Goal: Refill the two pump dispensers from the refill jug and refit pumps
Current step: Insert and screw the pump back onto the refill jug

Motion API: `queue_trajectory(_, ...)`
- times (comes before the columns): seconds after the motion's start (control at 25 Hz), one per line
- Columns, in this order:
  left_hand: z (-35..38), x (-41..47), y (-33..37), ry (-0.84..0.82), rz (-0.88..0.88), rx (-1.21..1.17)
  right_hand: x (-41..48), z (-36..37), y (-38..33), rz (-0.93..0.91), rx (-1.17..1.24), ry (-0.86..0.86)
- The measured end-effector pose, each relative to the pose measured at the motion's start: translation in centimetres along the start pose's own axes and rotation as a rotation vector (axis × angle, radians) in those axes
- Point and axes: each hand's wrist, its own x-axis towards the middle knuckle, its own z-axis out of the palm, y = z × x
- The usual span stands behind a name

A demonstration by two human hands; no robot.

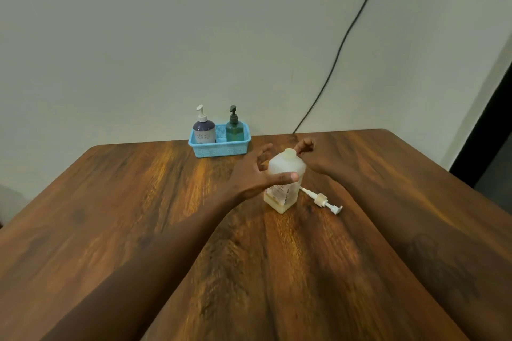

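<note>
A translucent refill jug (287, 165) stands upright mid-table with no cap on its neck and a little yellowish liquid at the bottom. My left hand (249, 178) is at its left side, fingers spread, with the thumb lying across the jug's front. My right hand (306, 147) hovers just behind and to the right of the jug's neck, fingers curled and holding nothing. A white pump with its tube (321, 199) lies flat on the table to the right of the jug. A purple dispenser (204, 130) and a green dispenser (234, 130) stand with pumps on.
Both dispensers sit in a light blue basket (219, 149) at the back edge of the wooden table (138, 202), against the wall. A dark cable (340, 44) runs down the wall behind the table's back right.
</note>
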Motion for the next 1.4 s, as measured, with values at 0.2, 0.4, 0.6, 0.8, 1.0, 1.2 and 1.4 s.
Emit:
queue_trajectory(0.2, 2.6, -0.7, 0.4, 0.109, 0.057, 0.133, -1.9, -0.8, 1.3, -0.027, -0.077, -0.011)
queue_trajectory(0.4, 2.7, -0.2, -0.1, 0.184, 0.013, 0.149, -3.5, -1.4, 2.4, -0.114, -0.566, -0.338)
queue_trajectory(0.6, 2.2, -0.4, -0.6, 0.181, 0.013, 0.168, -4.6, -0.4, 4.2, -0.108, -0.692, -0.644)
queue_trajectory(0.8, 1.9, -0.8, -0.6, 0.218, 0.023, 0.157, -3.5, 0.1, 4.2, -0.203, -0.741, -0.669)
queue_trajectory(1.0, 1.2, 0.2, -1.4, 0.246, 0.028, 0.152, -2.4, 1.2, 3.9, -0.335, -0.828, -0.653)
queue_trajectory(1.2, -0.6, 2.1, -3.1, 0.327, 0.028, 0.161, 0.1, 2.8, 3.9, -0.368, -0.887, -0.656)
queue_trajectory(1.4, -3.7, 3.5, -2.0, 0.362, -0.025, 0.122, 2.6, 1.3, 1.3, -0.404, -0.689, -0.38)
